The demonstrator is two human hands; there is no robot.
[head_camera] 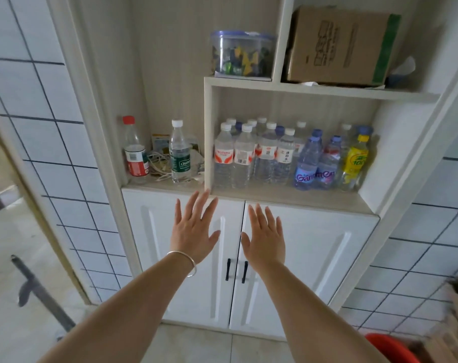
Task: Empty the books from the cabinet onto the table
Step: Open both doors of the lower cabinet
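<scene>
Progress: nothing done; white double cabinet doors (249, 258) shut, no books visible.
Fingers: my left hand (194, 231) and right hand (264, 237) spread, empty.

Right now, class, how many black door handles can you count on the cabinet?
2. One handle is on the left door, one on the right door, side by side at the centre seam. None seems hidden.
</scene>
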